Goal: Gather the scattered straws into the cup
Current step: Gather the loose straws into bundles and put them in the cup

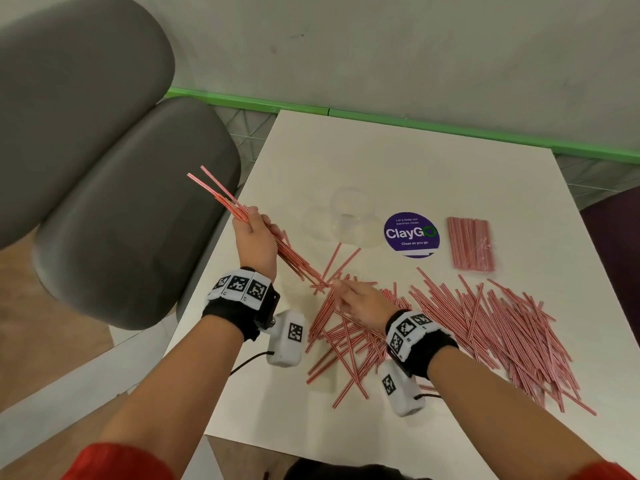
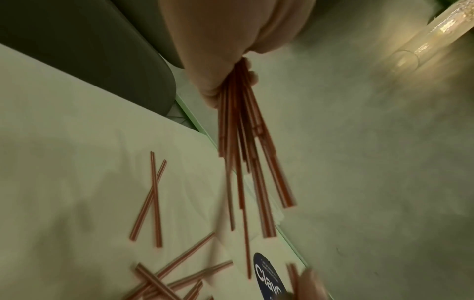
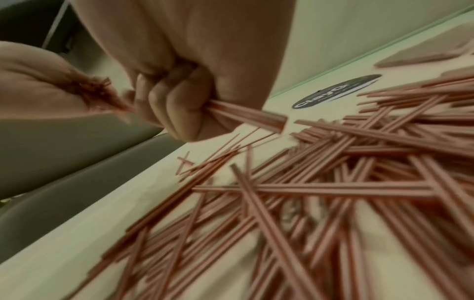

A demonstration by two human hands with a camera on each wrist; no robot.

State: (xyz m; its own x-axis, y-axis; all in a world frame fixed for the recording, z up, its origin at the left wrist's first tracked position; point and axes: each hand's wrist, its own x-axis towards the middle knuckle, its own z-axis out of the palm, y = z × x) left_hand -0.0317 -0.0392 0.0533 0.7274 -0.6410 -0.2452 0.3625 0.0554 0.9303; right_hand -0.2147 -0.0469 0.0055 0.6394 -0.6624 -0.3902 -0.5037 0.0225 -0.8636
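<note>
Red-and-white striped straws (image 1: 485, 327) lie scattered in a broad heap over the near half of the white table (image 1: 381, 157). My left hand (image 1: 256, 237) grips a bundle of straws (image 1: 242, 213), held slantwise above the table's left edge; the same bundle (image 2: 246, 146) fans out below the fist in the left wrist view. My right hand (image 1: 360, 303) is over the heap's left part and grips a few straws (image 3: 251, 116) in a fist. A clear plastic cup (image 1: 351, 216) stands behind both hands, near the table's middle.
A purple round ClayGo sticker (image 1: 411, 234) lies right of the cup. A wrapped pack of straws (image 1: 470, 244) lies further right. Grey padded seats (image 1: 114, 202) stand at the table's left edge. A green strip (image 1: 381, 116) runs along the wall behind.
</note>
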